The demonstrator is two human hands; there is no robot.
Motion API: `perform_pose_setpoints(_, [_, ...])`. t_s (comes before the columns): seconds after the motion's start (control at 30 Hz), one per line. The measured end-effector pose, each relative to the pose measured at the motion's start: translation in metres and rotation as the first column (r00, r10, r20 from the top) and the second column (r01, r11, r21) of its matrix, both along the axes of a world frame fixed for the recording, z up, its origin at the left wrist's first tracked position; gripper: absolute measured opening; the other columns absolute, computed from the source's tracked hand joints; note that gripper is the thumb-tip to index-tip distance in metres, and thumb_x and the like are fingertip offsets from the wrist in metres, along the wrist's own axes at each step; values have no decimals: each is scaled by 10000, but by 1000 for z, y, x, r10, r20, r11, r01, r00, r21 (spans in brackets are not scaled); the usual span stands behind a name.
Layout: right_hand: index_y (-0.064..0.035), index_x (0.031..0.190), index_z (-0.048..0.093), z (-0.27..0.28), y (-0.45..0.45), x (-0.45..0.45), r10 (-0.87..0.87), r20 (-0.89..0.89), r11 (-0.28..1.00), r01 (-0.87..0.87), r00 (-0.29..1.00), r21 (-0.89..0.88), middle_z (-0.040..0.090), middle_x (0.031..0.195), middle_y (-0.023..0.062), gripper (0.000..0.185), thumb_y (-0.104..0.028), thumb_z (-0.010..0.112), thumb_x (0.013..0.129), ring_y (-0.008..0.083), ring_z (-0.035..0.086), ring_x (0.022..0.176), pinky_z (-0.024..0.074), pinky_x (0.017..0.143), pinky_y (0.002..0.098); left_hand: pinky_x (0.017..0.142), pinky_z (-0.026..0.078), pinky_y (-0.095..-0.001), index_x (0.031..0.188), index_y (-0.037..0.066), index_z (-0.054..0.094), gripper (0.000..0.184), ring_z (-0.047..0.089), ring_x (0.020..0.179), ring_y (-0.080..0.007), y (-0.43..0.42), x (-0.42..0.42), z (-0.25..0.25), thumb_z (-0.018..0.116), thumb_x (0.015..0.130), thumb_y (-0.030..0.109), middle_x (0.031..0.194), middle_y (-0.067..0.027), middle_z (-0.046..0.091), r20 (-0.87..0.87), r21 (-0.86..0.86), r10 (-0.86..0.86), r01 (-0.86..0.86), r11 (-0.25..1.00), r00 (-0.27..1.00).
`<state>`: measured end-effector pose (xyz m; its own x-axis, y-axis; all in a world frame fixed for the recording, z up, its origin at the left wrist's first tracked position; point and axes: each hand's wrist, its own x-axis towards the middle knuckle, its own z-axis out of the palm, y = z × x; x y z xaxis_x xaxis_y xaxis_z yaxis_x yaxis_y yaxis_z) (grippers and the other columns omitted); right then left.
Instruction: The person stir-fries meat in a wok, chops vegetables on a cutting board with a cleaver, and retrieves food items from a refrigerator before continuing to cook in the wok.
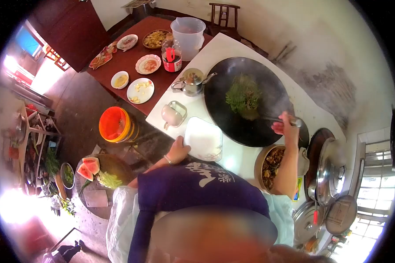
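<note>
My right hand is wrapped round the handle of a wok spatula over the right part of a large black wok. The spatula's head meets a heap of green leafy vegetables in the wok, partly hidden, and steam rises there. At the counter's front edge, my left hand is closed at the left rim of a white rectangular plate. The plate holds no food. A metal teapot and a pale pink-white container stand beside the wok and plate.
A bowl of dark cooked food sits by my right forearm. Large metal lids lean at the right. The red table carries dishes, a sauce bottle and a plastic jug. An orange bucket stands on the floor.
</note>
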<state>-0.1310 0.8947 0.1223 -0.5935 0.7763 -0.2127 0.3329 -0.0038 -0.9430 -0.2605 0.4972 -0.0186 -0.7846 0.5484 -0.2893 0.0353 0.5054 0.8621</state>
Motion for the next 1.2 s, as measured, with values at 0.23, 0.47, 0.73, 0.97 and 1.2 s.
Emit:
perform_pose_setpoints(0.23, [-7, 926, 583, -8, -25, 5, -37, -69, 992, 28, 997, -123, 640, 653, 110, 390, -396, 562, 910, 192, 647, 530, 521, 444, 287, 785, 442, -396, 1061, -92, 444, 477, 555, 893, -300, 1, -2, 29, 613, 765, 242, 950, -238, 554, 231, -26, 33, -28, 999, 972])
perform_pose_setpoints(0.47, [32, 1070, 515, -71, -14, -61, -204, -406, 965, 113, 891, -236, 652, 849, 194, 430, -364, 567, 911, 266, 678, 708, 559, 592, 339, 797, 443, -409, 1056, -94, 449, 477, 564, 904, -331, 4, -3, -2, 611, 757, 240, 955, -258, 558, 42, -50, -32, 34, 998, 999])
perform_pose_setpoints(0.73, [9, 1105, 555, -40, 0, -15, -63, -54, 995, 58, 997, -81, 645, 938, 180, 427, -349, 622, 881, 215, 672, 674, 549, 518, 296, 802, 445, -415, 1037, -94, 461, 495, 566, 922, -347, 3, -4, 4, 628, 740, 266, 965, -264, 560, 80, -59, -9, 14, 998, 997])
perform_pose_setpoints(0.97, [-2, 979, 619, 56, -19, 27, -5, 181, 996, -12, 984, 89, 625, 672, 109, 342, -317, 666, 856, 149, 628, 527, 502, 397, 237, 797, 448, -404, 1026, -90, 486, 512, 566, 912, -319, 1, -6, 14, 641, 724, 293, 979, -239, 563, 133, -55, 44, -37, 998, 990])
perform_pose_setpoints(1.2, [-22, 961, 619, -60, 10, -25, -13, -141, 999, 19, 990, 43, 617, 707, 45, 246, -242, 671, 863, 105, 603, 579, 485, 510, 238, 820, 445, -401, 1058, -100, 481, 533, 558, 950, -317, -3, -5, -4, 637, 721, 282, 1003, -241, 556, 67, -70, 20, -16, 997, 998])
